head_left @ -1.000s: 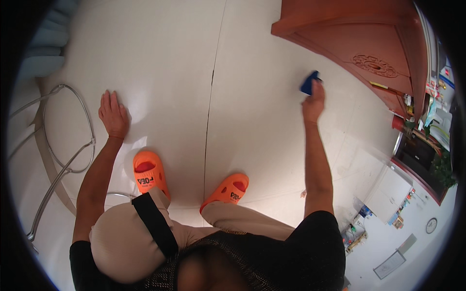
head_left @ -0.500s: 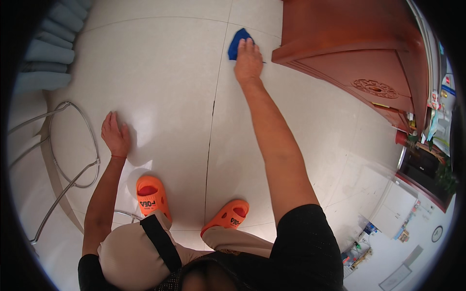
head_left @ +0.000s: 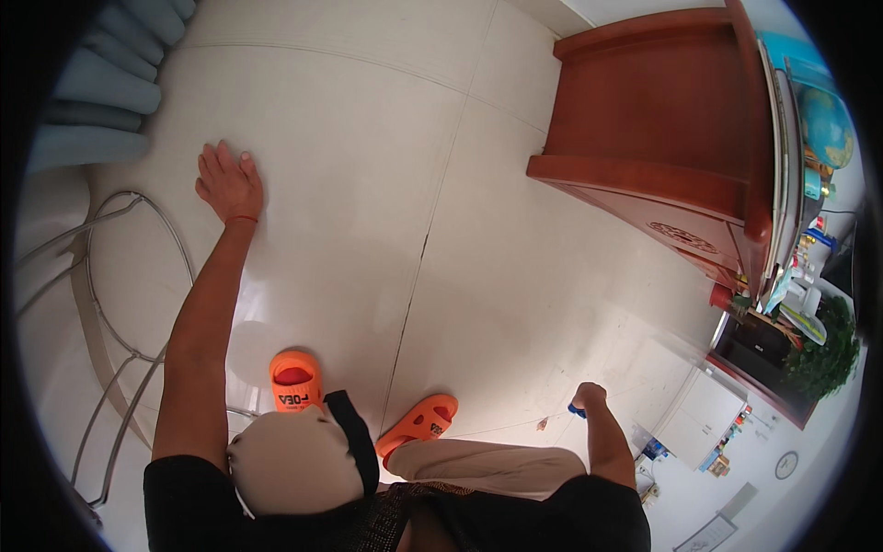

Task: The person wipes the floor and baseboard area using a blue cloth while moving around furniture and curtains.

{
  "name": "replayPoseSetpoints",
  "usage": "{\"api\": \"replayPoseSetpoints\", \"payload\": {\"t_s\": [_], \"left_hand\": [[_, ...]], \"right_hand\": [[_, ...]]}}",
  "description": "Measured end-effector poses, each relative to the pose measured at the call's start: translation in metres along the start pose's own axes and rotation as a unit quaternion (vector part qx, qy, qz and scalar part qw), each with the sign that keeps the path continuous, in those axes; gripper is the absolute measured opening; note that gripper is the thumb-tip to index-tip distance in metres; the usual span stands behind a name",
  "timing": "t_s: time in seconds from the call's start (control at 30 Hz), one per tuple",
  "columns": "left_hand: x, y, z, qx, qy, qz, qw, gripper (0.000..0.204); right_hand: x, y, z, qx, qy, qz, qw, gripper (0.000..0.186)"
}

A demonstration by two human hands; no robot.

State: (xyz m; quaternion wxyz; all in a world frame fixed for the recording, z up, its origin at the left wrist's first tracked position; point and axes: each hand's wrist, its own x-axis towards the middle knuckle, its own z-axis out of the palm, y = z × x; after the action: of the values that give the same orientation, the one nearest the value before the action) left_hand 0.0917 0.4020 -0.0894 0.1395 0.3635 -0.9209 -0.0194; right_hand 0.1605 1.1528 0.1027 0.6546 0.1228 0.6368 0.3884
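Over the pale tiled floor, my left hand is stretched out with its fingers spread, holding nothing. I cannot tell whether its palm touches the tiles. My right hand is low at the right side, closed round a blue cloth. Just a small blue edge of the cloth shows; my fist hides the remainder. A small brownish scrap lies on the floor to the left of that hand.
A reddish-brown wooden cabinet stands at the far right, with a globe and other items beyond it. Grey-blue curtains hang at the far left, above a metal tube frame. My feet wear orange clogs.
My right hand has swung from the far middle, beside the cabinet, back to the near right with the blue cloth. My left hand has moved farther forward, its fingers spreading.
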Motion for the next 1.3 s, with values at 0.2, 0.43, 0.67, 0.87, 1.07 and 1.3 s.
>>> {"api": "replayPoseSetpoints", "payload": {"t_s": [0.2,0.43,0.67,0.87,1.07,1.3], "left_hand": [[0.004,0.001,-0.006,0.002,-0.032,-0.028,0.999,0.047],[0.011,0.013,-0.02,0.03,-0.108,-0.055,0.992,0.049],[0.009,0.011,0.0,0.038,-0.075,-0.026,0.996,0.053],[0.011,-0.008,-0.012,0.09,-0.12,-0.029,0.988,0.055],[0.005,0.004,-0.004,0.043,-0.094,-0.017,0.994,0.055],[0.007,-0.002,-0.004,0.006,-0.032,-0.002,0.999,0.048]], "right_hand": [[-0.172,-0.007,-0.138,0.201,0.357,-0.28,0.868,0.052],[-0.289,-0.128,-0.317,0.222,0.564,-0.411,0.681,0.055],[-0.132,-0.186,-0.493,0.351,0.763,-0.167,0.517,0.048],[-0.119,-0.266,-0.556,0.479,0.622,-0.067,0.616,0.04],[-0.215,-0.369,-0.584,0.359,0.782,-0.404,0.311,0.014],[-0.281,-0.449,-0.365,0.116,0.572,-0.735,0.346,0.023]]}}
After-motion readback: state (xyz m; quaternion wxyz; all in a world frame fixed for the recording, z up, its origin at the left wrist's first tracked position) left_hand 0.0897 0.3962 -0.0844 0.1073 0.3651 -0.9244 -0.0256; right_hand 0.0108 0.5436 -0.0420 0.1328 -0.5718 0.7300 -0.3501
